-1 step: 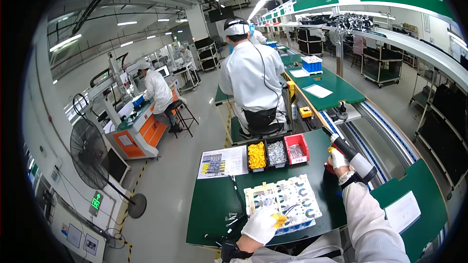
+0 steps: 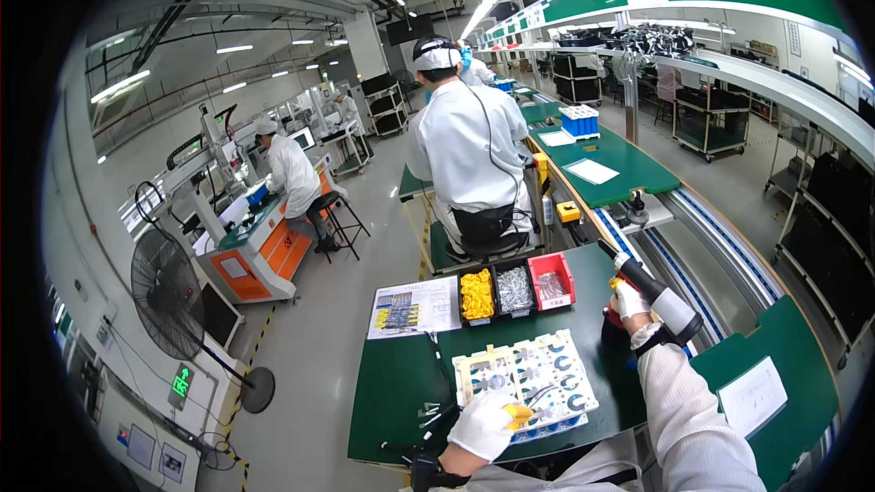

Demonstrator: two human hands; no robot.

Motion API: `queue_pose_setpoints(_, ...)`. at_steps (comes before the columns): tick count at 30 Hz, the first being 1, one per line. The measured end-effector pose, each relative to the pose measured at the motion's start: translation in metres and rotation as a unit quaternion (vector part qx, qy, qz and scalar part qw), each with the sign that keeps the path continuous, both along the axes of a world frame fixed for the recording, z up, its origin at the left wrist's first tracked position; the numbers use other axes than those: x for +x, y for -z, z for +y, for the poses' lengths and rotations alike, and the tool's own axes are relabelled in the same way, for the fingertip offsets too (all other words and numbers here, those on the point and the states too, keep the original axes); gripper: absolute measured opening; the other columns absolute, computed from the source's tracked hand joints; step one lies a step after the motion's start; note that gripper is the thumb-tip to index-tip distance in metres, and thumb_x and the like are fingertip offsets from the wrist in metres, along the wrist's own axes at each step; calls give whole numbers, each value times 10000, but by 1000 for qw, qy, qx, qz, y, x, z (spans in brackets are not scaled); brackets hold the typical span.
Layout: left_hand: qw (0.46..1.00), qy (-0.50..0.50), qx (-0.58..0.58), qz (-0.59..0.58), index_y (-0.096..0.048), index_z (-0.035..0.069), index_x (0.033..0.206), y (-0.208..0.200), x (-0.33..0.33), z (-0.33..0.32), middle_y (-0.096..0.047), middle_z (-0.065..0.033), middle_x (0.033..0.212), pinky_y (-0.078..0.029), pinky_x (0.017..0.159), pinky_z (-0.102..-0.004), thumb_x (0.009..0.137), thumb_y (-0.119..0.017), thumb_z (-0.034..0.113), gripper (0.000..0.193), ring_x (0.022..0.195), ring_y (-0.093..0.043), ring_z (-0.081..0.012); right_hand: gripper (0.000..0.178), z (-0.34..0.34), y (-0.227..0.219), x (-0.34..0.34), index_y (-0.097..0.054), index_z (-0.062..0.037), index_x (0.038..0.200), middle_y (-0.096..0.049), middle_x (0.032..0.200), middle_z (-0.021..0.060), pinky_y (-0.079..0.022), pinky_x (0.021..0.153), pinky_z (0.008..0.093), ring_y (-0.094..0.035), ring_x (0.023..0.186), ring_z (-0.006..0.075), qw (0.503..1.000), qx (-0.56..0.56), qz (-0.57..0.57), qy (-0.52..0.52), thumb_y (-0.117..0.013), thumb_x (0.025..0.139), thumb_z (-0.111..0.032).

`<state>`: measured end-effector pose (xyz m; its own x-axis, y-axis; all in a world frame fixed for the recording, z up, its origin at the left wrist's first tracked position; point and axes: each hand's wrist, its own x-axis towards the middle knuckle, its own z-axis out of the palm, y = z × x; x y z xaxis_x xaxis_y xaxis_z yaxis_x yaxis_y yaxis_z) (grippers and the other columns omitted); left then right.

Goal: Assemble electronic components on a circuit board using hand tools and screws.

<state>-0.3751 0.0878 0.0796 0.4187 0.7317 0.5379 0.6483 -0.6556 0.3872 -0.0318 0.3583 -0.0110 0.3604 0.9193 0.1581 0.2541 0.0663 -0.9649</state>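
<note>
A block-shaped pack [image 2: 567, 372] with a white top, round holes and blue sides lies at the near edge of the green bench. A cream frame [image 2: 474, 366] covers its left part. My left hand [image 2: 481, 428], white-gloved with yellow fingertips, rests at the pack's near left, fingers drawn together. Dark thin leads [image 2: 543, 392] lie by those fingertips; whether they are pinched is hidden. My right hand [image 2: 627, 302], also gloved, is wrapped round a black-and-grey gun-shaped power tool [image 2: 673, 310] to the right of the pack. Its narrow end points up and away, apart from the pack.
Beyond the pack stand bins of yellow parts [image 2: 477, 293], clear small parts [image 2: 513, 290] and a red bin [image 2: 552, 282]. A printed sheet [image 2: 415, 308] lies at left, near black cables [image 2: 437, 428]. Conveyor rails [image 2: 679, 260] run along the right. A co-worker [image 2: 469, 146] sits ahead.
The scene has shifted very slightly in the picture as my head moved. Both hands keep nearly the same places, the left at the pack and the right round the power tool.
</note>
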Motion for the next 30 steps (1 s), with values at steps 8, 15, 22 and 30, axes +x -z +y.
queue_pose_setpoints(8,994,-17,-103,45,-807,48,1039,-14,5,8,-751,-143,1044,-567,892,-388,818,-695,10,251,947,-707,-331,265,-33,-29,-17,-690,-65,965,-630,697,58,-487,563,364,-615,569,187,997,-51,40,-47,-704,953,-329)
queue_pose_setpoints(15,993,-14,-85,79,-830,66,1000,-10,16,26,-765,-130,938,-573,838,-379,829,-695,29,220,888,-713,-310,421,-80,10,-42,-610,10,1277,-690,1100,115,-578,771,323,-697,945,229,979,119,160,42,-732,876,45)
queue_pose_setpoints(22,984,-13,-74,165,-833,86,951,-18,18,30,-757,-126,882,-567,722,-377,818,-758,80,153,739,-696,-282,244,-184,-76,-73,-737,-24,1117,-721,1087,97,-561,870,347,-702,956,211,964,141,24,-224,-708,891,63)
queue_pose_setpoints(30,991,-76,-109,24,-802,67,947,0,21,18,-735,-134,867,-568,730,-363,782,-839,67,170,765,-700,-294,272,-198,-105,-94,-752,-35,1147,-731,997,180,-561,824,442,-691,905,371,838,229,-257,-424,-745,906,-160)
